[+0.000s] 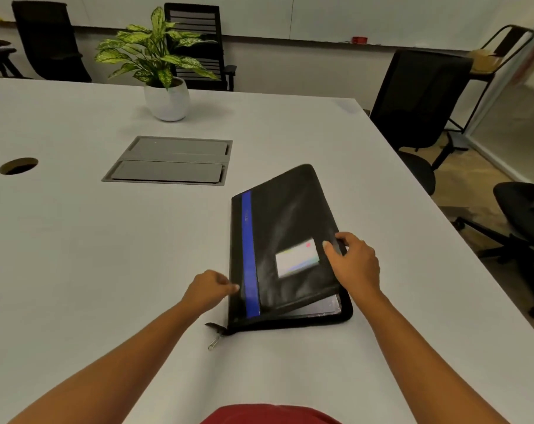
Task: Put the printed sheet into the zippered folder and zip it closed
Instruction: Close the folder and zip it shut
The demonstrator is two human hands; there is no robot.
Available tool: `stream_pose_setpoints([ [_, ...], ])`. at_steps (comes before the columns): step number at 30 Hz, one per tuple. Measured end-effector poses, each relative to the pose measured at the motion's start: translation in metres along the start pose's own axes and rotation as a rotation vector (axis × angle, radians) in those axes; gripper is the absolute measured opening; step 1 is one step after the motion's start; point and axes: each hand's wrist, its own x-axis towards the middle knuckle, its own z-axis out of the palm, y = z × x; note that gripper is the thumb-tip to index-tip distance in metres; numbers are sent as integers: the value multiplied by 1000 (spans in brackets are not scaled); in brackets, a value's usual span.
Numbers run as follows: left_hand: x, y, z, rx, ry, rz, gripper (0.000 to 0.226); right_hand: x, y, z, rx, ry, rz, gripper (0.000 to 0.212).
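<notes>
Red shirt (271, 414) at bottom edge. Table (76, 270) bears black folder (284, 215), cover nearly shut, sheet (320, 307) inside. Right hand (352, 261) pinches cover edge; left hand (209, 289), loosely curled, touches spine. Closing step; next, likely grasp zipper pull (214, 342).

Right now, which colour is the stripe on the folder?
Blue, on the black folder; the head view shows the stripe.

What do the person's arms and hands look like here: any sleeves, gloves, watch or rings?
Both forearms are bare right down to the bottom edge of the picture, with no sleeves showing. The left hand and right hand wear no gloves, and no watch, bracelet or ring can be made out, though the picture is slightly blurred. A strip of red clothing shows at the bottom edge between the arms.
</notes>
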Motion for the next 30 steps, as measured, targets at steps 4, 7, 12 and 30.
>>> stream_pose_setpoints([
  [4,1,-17,10,174,-54,-19,27,6,38,13,-55,-94,95,44],
  [7,-2,-27,13,269,-101,-16,20,4,61,25,-124,-174,148,45],
  [12,-5,-42,17,324,-142,5,23,-13,82,46,-320,-348,2,57],
  [30,-10,-51,21,439,-71,-20,23,-10,101,49,-700,-630,-295,142],
])
